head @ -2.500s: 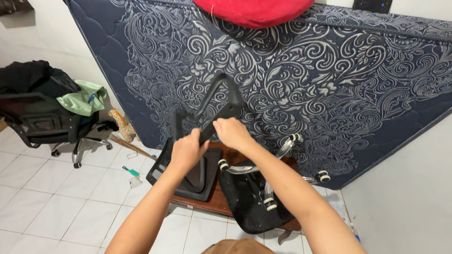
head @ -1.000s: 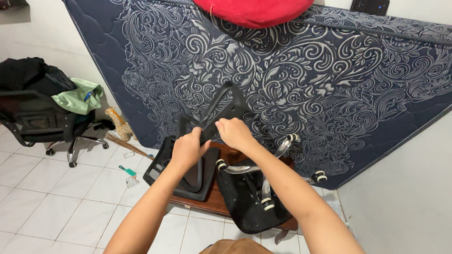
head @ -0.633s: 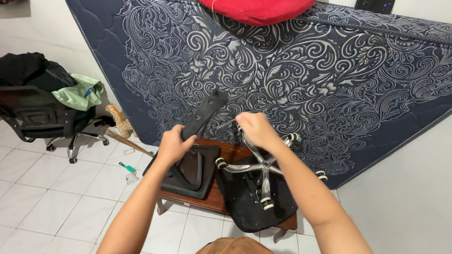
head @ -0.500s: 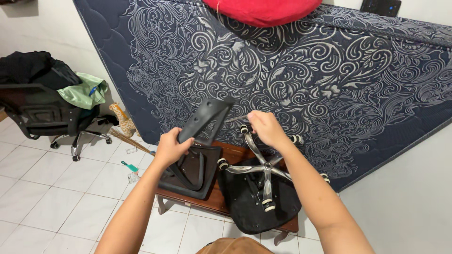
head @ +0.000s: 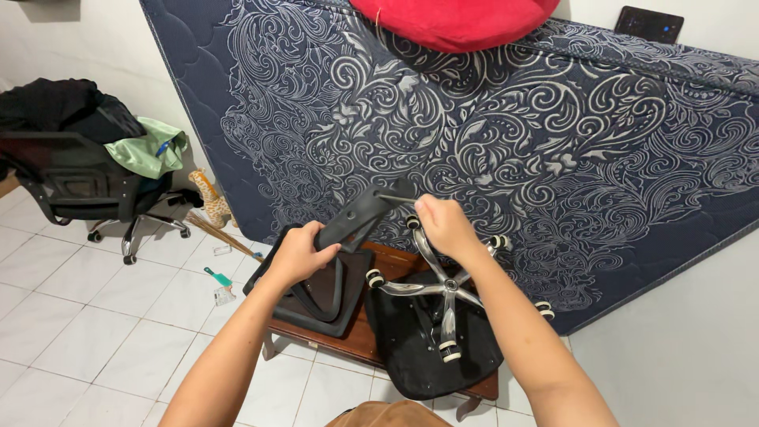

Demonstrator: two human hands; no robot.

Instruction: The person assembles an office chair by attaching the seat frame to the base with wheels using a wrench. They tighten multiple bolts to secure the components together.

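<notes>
My left hand [head: 300, 253] grips the lower end of a black plastic chair armrest [head: 357, 217] that tilts up to the right. My right hand [head: 444, 223] is closed around a thin metal tool [head: 393, 198] at the armrest's upper end. Below lies a black chair back panel [head: 316, 296] on a low brown wooden table [head: 371, 348]. Beside it, an upturned black seat [head: 431, 348] carries a chrome five-star base with white casters [head: 449, 294].
A dark blue patterned mattress [head: 553, 142] leans on the wall behind, with a red cushion [head: 458, 20] on top. A black office chair piled with clothes [head: 79, 166] stands at left. Small items [head: 217, 281] lie on the white tile floor.
The armrest has been tipped from upright to a lower tilt over the back panel. My right hand left its top, moved toward the chrome base, then returned to the armrest's upper end.
</notes>
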